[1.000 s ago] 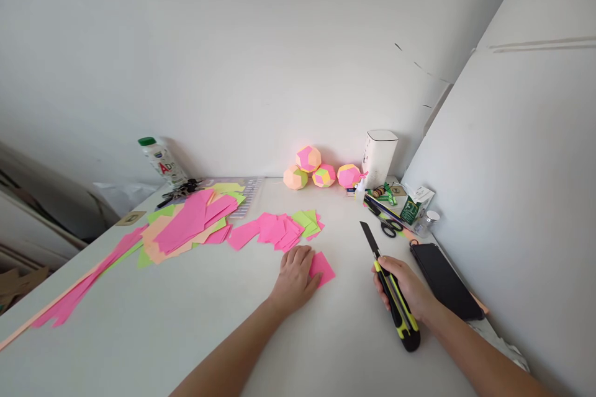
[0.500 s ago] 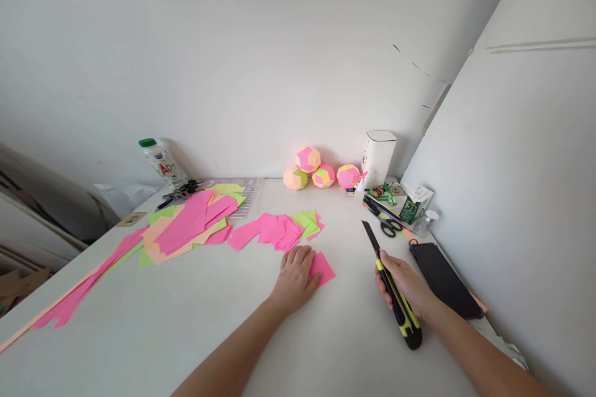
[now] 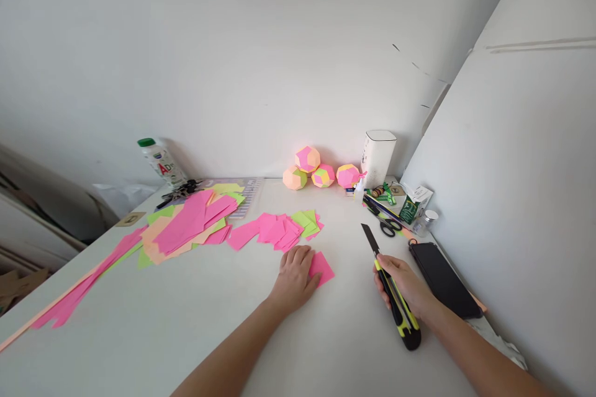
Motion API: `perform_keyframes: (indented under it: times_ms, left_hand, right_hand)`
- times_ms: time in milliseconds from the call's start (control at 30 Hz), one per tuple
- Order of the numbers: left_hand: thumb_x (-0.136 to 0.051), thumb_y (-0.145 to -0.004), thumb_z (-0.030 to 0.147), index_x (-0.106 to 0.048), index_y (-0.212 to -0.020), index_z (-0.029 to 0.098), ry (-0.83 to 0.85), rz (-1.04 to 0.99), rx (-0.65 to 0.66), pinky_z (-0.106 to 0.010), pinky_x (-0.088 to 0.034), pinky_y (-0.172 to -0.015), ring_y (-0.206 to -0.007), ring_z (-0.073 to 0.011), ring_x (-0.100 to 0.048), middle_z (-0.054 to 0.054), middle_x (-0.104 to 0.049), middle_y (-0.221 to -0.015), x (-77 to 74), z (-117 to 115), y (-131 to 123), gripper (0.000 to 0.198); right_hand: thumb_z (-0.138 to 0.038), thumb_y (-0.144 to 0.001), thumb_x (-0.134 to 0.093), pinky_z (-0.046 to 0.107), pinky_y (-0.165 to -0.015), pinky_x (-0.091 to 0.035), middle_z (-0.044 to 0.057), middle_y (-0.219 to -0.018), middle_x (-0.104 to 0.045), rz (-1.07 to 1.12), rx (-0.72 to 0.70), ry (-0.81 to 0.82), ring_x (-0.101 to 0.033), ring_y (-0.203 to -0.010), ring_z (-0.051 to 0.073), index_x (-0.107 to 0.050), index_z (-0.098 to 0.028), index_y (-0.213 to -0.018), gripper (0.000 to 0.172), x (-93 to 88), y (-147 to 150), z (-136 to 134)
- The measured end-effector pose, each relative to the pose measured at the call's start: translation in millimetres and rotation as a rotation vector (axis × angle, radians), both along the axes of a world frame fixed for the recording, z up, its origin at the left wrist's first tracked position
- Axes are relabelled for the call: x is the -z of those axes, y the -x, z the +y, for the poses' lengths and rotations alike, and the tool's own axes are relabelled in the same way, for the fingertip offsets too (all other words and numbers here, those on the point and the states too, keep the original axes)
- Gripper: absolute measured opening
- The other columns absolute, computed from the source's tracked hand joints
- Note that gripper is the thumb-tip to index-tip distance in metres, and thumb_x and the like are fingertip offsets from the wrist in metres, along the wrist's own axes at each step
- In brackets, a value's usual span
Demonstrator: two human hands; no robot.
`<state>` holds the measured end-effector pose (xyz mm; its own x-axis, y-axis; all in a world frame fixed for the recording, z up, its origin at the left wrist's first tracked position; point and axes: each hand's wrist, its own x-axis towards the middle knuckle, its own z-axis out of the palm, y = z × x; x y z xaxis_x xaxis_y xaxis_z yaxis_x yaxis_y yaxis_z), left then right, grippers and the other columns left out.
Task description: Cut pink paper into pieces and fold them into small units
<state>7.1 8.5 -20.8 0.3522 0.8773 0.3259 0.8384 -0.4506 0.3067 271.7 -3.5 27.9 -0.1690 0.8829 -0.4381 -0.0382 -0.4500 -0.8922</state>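
My left hand (image 3: 294,278) lies flat on the white table, its fingers over the left part of a pink paper square (image 3: 323,269). Wrapped in my right hand (image 3: 401,284) is a black and yellow utility knife (image 3: 395,301), its dark blade out and pointing away from me toward the upper left. The knife is apart from the paper. Just beyond my left hand are pink paper pieces (image 3: 277,229) in an overlapping row, with green paper pieces (image 3: 305,223) at its right end.
Larger coloured sheets and strips (image 3: 186,229) spread over the left side. Several paper balls (image 3: 307,159) stand by the wall, near a white container (image 3: 379,158). Scissors (image 3: 390,227), a small jar (image 3: 426,222) and a black phone (image 3: 446,279) lie along the right edge. A bottle (image 3: 162,164) stands back left.
My right hand and the utility knife have shifted very slightly to the left, the blade tip a little lower. My left hand stays on the pink paper square.
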Motion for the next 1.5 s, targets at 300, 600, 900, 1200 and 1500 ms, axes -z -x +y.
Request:
perform_keyframes:
  times_ms: [300,600,900,1200,1500]
  left_hand:
    - [-0.046,-0.087,0.032,-0.05,-0.122,0.016,0.006,0.006,0.005,-0.052,-0.037,-0.099,-0.116,-0.0317,-0.045,-0.014,-0.052,-0.122,-0.6,-0.4,0.1,0.039]
    - [-0.047,-0.087,0.031,-0.05,-0.123,0.015,0.016,0.009,0.002,-0.051,-0.037,-0.099,-0.117,-0.0312,-0.044,-0.014,-0.051,-0.123,-0.5,0.2,0.0,0.04]
    - [-0.047,-0.087,0.032,-0.05,-0.123,0.016,0.006,0.014,0.006,-0.051,-0.038,-0.098,-0.117,-0.0315,-0.045,-0.015,-0.052,-0.123,-0.3,-0.4,1.2,0.039]
    - [-0.046,-0.086,0.032,-0.051,-0.123,0.02,0.007,0.005,0.006,-0.052,-0.037,-0.098,-0.116,-0.0311,-0.044,-0.013,-0.052,-0.123,-1.1,0.1,0.2,0.038]
    - [-0.045,-0.087,0.032,-0.049,-0.124,0.019,0.021,0.011,0.011,-0.052,-0.036,-0.098,-0.118,-0.0319,-0.043,-0.014,-0.051,-0.124,-1.6,0.0,0.2,0.039]
  right_hand:
    - [-0.049,-0.08,-0.059,0.021,-0.036,-0.04,-0.004,-0.066,-0.055,0.065,-0.055,-0.08,-0.048,-0.043,0.01,-0.05,-0.022,-0.092,0.03,1.1,-0.3,-1.9]
    - [-0.033,-0.08,-0.058,0.023,-0.046,-0.042,-0.003,-0.072,-0.058,0.037,-0.121,-0.175,-0.051,-0.05,0.01,-0.053,-0.022,-0.091,0.017,6.5,-4.7,-0.8]
    - [-0.06,-0.084,-0.052,0.024,-0.041,-0.04,-0.003,-0.075,-0.062,0.064,-0.176,-0.188,-0.053,-0.041,0.01,-0.043,-0.023,-0.1,0.041,-0.7,-5.8,0.7]
    - [-0.058,-0.082,-0.054,0.022,-0.037,-0.038,-0.006,-0.067,-0.057,-0.001,-0.146,-0.143,-0.049,-0.037,0.009,-0.046,-0.022,-0.092,0.038,1.0,-1.1,1.7]
    - [-0.049,-0.081,-0.056,0.022,-0.037,-0.039,-0.006,-0.071,-0.055,0.048,-0.121,-0.12,-0.048,-0.04,0.008,-0.046,-0.024,-0.096,0.031,0.3,0.9,1.2]
